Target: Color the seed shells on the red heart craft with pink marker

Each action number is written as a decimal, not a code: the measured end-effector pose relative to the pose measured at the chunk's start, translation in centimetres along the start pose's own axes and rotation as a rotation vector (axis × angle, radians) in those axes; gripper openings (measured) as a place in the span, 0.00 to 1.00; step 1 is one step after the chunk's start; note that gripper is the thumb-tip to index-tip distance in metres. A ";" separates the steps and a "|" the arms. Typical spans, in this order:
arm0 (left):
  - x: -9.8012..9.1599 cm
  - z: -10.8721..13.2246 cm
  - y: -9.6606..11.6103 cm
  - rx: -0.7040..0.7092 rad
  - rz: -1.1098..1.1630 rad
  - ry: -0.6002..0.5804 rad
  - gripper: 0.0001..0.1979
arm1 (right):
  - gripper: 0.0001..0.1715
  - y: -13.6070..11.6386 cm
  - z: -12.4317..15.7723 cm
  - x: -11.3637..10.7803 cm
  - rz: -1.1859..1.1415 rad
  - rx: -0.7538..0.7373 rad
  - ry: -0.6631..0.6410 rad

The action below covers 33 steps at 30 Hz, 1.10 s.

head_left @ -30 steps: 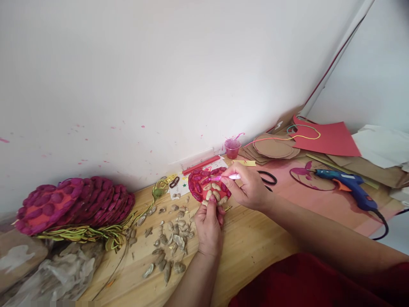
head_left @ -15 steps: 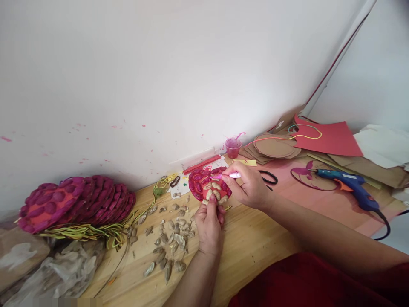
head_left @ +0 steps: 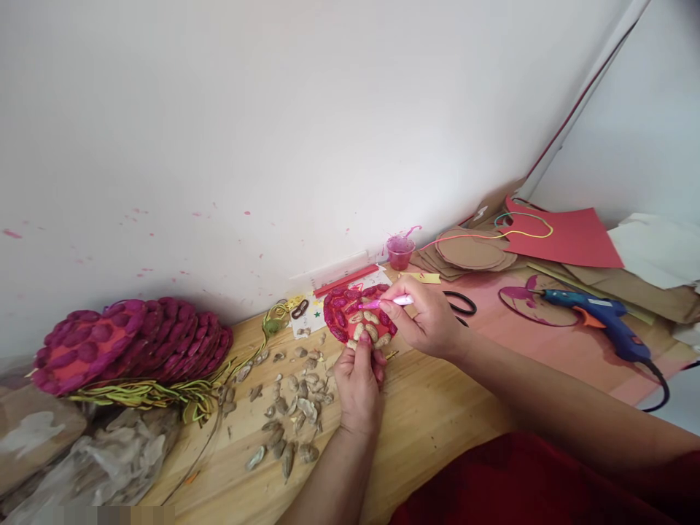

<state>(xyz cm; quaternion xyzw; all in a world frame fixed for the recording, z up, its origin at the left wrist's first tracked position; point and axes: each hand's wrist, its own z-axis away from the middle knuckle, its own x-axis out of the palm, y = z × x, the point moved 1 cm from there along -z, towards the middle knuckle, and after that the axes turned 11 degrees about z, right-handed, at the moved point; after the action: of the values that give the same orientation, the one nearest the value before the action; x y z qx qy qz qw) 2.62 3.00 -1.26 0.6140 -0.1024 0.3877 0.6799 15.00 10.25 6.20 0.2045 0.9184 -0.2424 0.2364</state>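
My left hand (head_left: 358,386) pinches the near edge of a round red disc (head_left: 350,317) covered with peanut shells, some painted magenta and some bare. My right hand (head_left: 429,321) grips a small pink-and-white paintbrush (head_left: 391,301), whose tip rests on the shells near the disc's middle. Both hands hover over the wooden tabletop (head_left: 432,408).
Loose peanut shells (head_left: 289,408) lie to the left of my hands. A stack of finished magenta discs (head_left: 131,346) with green-yellow stems sits far left. A pink paint cup (head_left: 399,252), scissors (head_left: 459,302), a blue glue gun (head_left: 601,319), cardboard circles (head_left: 470,251) and red paper (head_left: 569,237) are at the right.
The brush tip has shifted very slightly over the shells; the hands and the disc stay almost in place.
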 end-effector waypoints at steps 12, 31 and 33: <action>0.2 0.1 0.1 -0.009 0.020 0.022 0.22 | 0.04 0.0 -0.3 -0.2 0.020 0.020 -0.010; 0.2 0.1 0.2 -0.007 0.002 0.024 0.23 | 0.03 0.0 -0.2 -0.2 0.012 0.023 -0.017; 0.2 0.1 0.2 -0.008 -0.001 0.026 0.24 | 0.04 0.1 -0.2 -0.2 0.025 0.034 0.003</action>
<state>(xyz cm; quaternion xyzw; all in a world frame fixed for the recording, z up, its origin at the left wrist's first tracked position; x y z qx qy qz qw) 2.67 2.96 -0.94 0.6063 -0.0947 0.3950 0.6837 15.16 10.39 6.42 0.2202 0.9119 -0.2546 0.2347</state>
